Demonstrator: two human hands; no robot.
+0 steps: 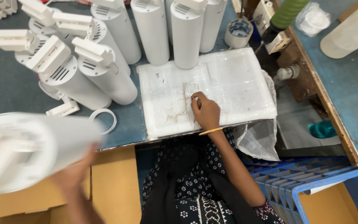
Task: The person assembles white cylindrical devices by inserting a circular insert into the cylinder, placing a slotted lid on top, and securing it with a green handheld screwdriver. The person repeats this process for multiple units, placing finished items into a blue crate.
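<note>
My left hand (74,174) grips a white cylindrical lamp housing (30,149) at the lower left; it is blurred and held over the table's front edge. My right hand (205,111) rests on a white plastic-wrapped pad (237,83) in the middle of the table, fingers curled, a thin yellow bangle at the wrist. I cannot tell whether the fingertips pinch anything small.
Several white cylindrical lamp housings (104,79) with bracket tops stand and lean at the back left. A loose white ring (103,120) and a bracket (63,109) lie near the edge. A tape roll (238,33), a green-handled tool (284,16) and blue crates (286,182) are to the right.
</note>
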